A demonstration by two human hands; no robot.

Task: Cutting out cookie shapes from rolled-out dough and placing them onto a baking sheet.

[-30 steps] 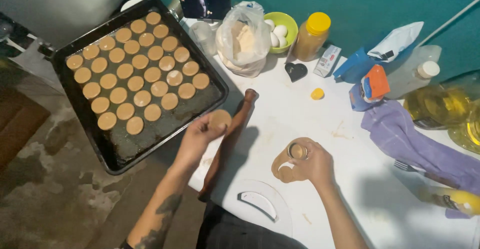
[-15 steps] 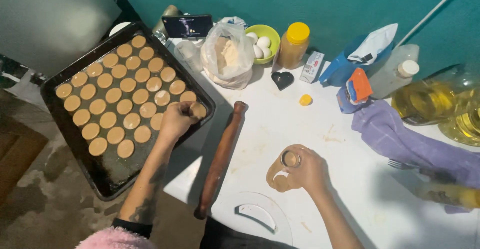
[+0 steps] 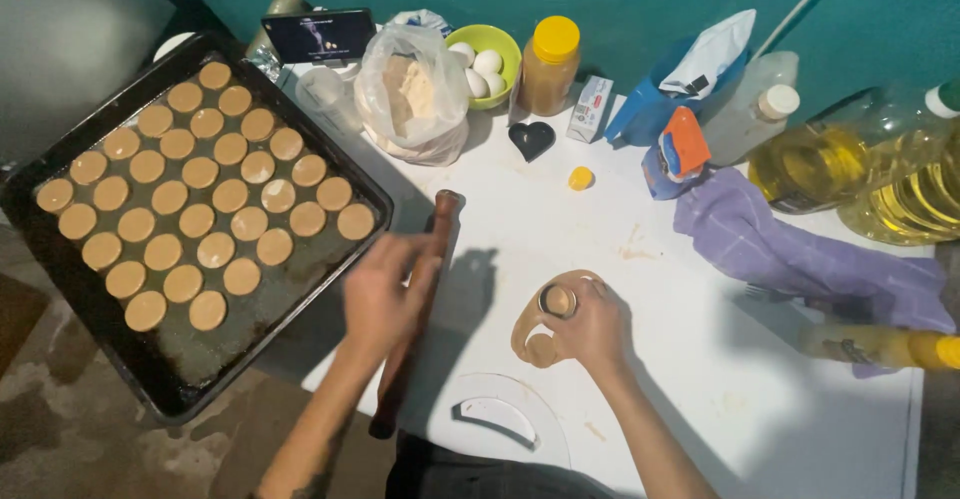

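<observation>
My left hand (image 3: pixel 385 294) is blurred, with fingers apart and nothing in it, hovering over the wooden rolling pin (image 3: pixel 446 211) beside the tray's right edge. The dark baking tray (image 3: pixel 270 304) holds several rows of round dough discs; the nearest one (image 3: pixel 355 221) lies at the right end of a row. My right hand (image 3: pixel 592 331) grips a small round metal cutter (image 3: pixel 557 301), pressed onto a thin sheet of tan dough (image 3: pixel 530 344) on the white table (image 3: pixel 700 359).
Along the back stand a phone (image 3: pixel 318 36), a bag of flour (image 3: pixel 412 94), a green bowl of eggs (image 3: pixel 485 51), a yellow-lidded jar (image 3: pixel 548 64), a heart-shaped cutter (image 3: pixel 531 139) and oil bottles (image 3: pixel 850 159). A purple cloth (image 3: pixel 800 254) lies right; a white scraper (image 3: pixel 500 417) lies near me.
My left hand set a dough disc at the right end of a tray row, then drew back toward the rolling pin. My right hand stayed on the cutter.
</observation>
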